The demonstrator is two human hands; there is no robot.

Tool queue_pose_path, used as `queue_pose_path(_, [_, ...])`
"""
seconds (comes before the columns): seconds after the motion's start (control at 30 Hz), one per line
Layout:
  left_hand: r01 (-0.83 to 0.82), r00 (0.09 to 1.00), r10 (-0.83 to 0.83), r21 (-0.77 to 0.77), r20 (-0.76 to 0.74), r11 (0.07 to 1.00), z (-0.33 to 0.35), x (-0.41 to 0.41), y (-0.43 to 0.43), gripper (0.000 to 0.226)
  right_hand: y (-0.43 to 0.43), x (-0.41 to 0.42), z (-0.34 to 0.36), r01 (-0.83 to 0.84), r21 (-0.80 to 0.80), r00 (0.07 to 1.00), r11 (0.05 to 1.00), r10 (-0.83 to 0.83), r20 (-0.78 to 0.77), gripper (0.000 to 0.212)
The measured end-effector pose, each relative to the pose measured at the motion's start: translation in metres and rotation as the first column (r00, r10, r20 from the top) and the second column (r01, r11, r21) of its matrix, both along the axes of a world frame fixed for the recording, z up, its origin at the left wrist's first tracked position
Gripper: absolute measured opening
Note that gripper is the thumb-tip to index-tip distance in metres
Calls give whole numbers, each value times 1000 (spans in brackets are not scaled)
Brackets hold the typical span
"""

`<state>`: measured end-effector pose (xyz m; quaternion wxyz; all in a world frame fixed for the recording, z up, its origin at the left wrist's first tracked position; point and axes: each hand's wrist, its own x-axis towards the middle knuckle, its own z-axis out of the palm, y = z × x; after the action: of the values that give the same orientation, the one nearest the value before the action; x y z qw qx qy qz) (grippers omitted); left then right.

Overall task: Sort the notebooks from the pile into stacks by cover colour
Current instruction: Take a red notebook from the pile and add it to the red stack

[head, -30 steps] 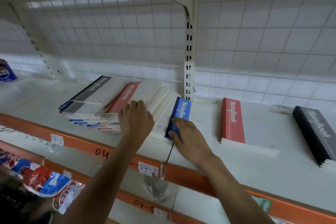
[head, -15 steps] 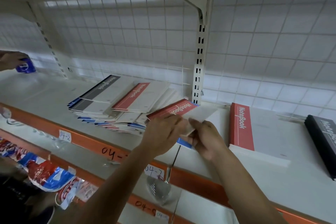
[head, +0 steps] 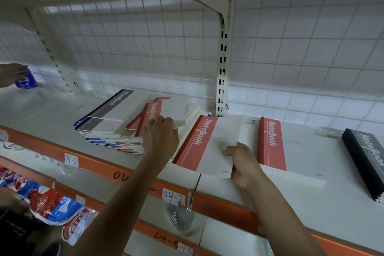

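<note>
A mixed pile of notebooks [head: 112, 122] with red, blue and grey covers lies on the white shelf [head: 47, 114], left of centre. My left hand [head: 161, 137] grips the near edge of a red-covered notebook [head: 166, 108] on top of that pile. My right hand [head: 242, 162] pinches the right edge of another red-and-white notebook [head: 209, 143], held just right of the pile. Further right sits a stack of red notebooks [head: 286, 147], and a stack of dark grey ones [head: 367, 162] lies at the far right.
A slotted metal upright [head: 222, 81] and wire grid back the shelf. Another person's hand [head: 10, 74] holds a blue can [head: 27, 81] at far left. Orange shelf edges carry paper labels [head: 173, 197]. Red-and-blue packets [head: 47, 203] fill the lower shelf.
The red notebook has moved right, out of the pile, and is now held by my right hand alone. My left hand has gone back to the pile and taken another red notebook.
</note>
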<state>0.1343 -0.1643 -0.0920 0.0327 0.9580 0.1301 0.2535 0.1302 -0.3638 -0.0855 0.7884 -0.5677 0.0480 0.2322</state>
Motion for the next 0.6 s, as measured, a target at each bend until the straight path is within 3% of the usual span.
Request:
queue_pose_path(0.07, [129,990,-127,-29,65,991,3,-5,-13,25,0,0,0,11,4,1000,1000,-11,3,35])
queue_pose_path(0.17, [349,937,-346,-88,46,933,10,-15,-32,30,2,1,1,35,29,999,999,-34,-15,25])
queue_pose_path(0.3, [652,758,-651,-19,43,758,13,-26,-44,23,1,6,0,24,119,998,993,-18,-55,34])
queue_pose_path(0.4, [724,681,-732,-142,-7,675,15,-25,-40,37,-6,7,-3,18,48,1000,999,-17,-4,25])
queue_pose_path(0.47, [664,737,-676,-193,10,722,16,-21,-32,51,-11,7,-4,15,18,1000,1000,-15,3,28])
queue_pose_path(0.5, [584,807,-591,-157,6,796,15,-17,-27,54,-13,7,-6,16,5,1000,1000,-16,-3,29])
queue_pose_path(0.57, [287,956,-288,-27,-62,957,11,-7,-13,54,-14,6,-8,16,-6,1000,1000,-16,-15,28])
queue_pose_path(0.6, [133,984,-133,-8,-120,991,8,-2,-7,55,-14,5,-8,18,-8,1000,1000,-18,-23,27])
